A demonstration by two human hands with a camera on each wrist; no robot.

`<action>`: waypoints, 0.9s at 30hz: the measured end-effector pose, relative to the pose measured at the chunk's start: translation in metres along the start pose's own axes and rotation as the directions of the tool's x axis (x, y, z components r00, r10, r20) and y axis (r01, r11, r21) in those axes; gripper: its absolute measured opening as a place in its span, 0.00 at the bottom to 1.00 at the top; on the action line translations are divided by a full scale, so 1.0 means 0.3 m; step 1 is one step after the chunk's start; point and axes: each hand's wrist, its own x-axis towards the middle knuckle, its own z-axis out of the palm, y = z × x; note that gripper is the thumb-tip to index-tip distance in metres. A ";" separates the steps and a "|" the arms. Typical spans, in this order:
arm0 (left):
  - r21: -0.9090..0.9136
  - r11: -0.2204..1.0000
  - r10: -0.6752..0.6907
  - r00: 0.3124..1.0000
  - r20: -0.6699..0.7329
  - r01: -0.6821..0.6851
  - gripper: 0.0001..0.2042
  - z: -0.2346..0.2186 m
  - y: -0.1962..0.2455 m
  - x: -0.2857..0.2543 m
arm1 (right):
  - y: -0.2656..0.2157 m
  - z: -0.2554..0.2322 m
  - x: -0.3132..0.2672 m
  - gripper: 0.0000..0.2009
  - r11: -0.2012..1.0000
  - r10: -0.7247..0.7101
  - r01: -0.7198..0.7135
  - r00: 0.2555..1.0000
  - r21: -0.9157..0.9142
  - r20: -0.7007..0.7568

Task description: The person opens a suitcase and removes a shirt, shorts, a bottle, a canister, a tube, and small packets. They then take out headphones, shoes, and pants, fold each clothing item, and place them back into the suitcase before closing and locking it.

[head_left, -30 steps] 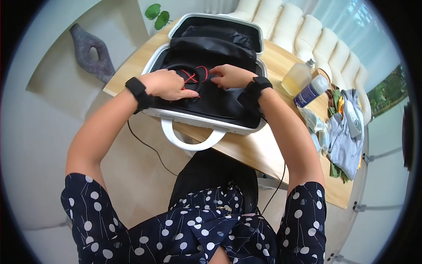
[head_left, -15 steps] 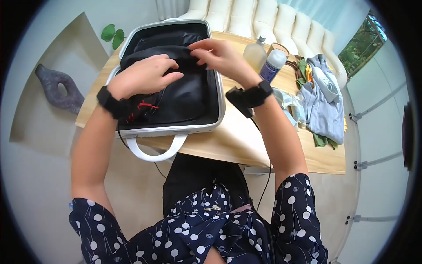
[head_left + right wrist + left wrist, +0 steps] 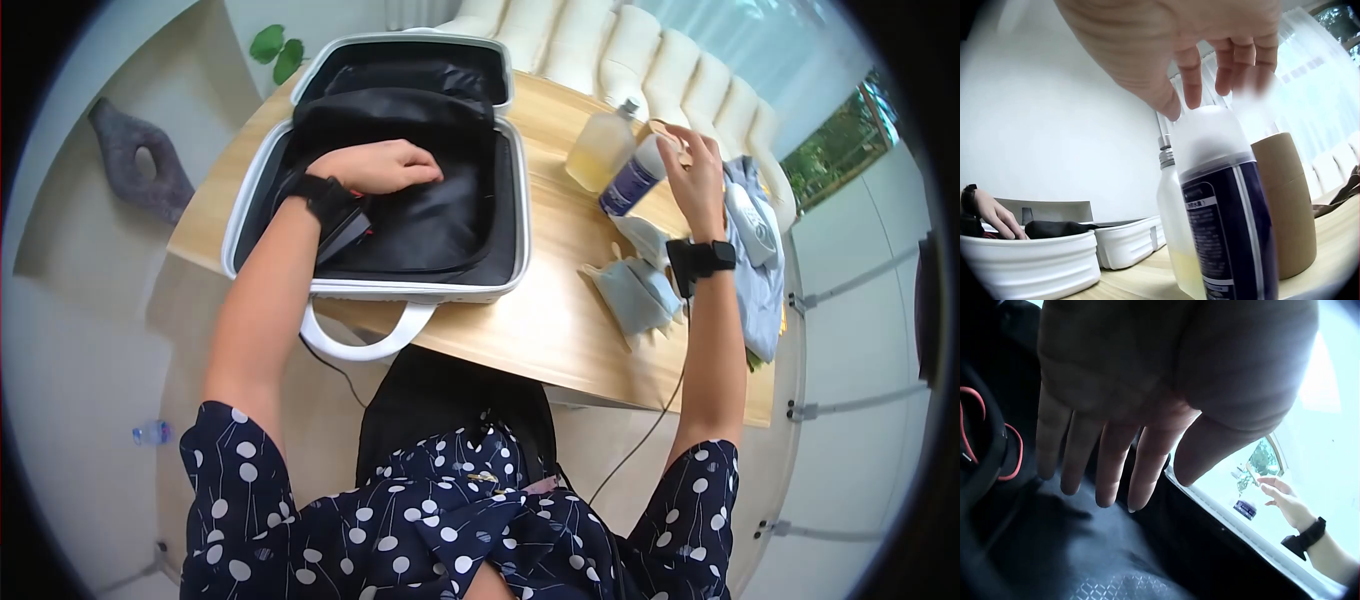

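My left hand (image 3: 385, 167) hovers over an open white case (image 3: 522, 235) with a black lining, its fingers nearly straight and holding nothing. In the left wrist view, a red cord (image 3: 1020, 450) and a black curved band (image 3: 994, 447) lie beside that hand. My right hand (image 3: 697, 185) is out over the table at a dark blue spray can (image 3: 1229, 219) with a white cap. Its fingers point down, with thumb and fingertips right at the cap. Behind the can stand a brown cardboard tube (image 3: 1288, 206) and a clear bottle (image 3: 1174, 194) of pale yellow liquid.
Light blue crumpled pieces (image 3: 640, 292) lie on the wooden table (image 3: 555, 330) near the can. Folded grey-blue clothes (image 3: 762, 310) sit at the right end with a white object (image 3: 750, 222) on top. The case's white handle (image 3: 368, 352) overhangs the table's front edge.
My right hand has left the black band and red cord in the case and moved right to the spray can. My left hand has lifted off them but stays above the case.
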 end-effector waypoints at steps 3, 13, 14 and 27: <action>-0.075 0.996 -0.053 0.994 -0.091 0.046 0.17 -0.006 0.002 -0.031 | -0.019 0.009 -0.012 0.20 0.995 0.099 -0.102 0.975 0.006 0.197; 0.203 0.959 -0.182 0.979 -0.089 0.197 0.18 0.001 -0.066 -0.013 | -0.034 0.030 -0.024 0.24 0.994 0.111 -0.111 0.933 -0.019 0.342; 0.225 0.954 -0.186 0.979 -0.076 0.199 0.18 0.000 -0.066 -0.012 | -0.035 0.029 -0.023 0.24 0.995 0.102 -0.098 0.931 -0.029 0.349; 0.280 0.949 -0.095 0.980 -0.177 0.143 0.17 0.034 -0.081 0.003 | -0.045 0.028 -0.037 0.27 0.990 0.130 -0.103 0.937 -0.101 0.325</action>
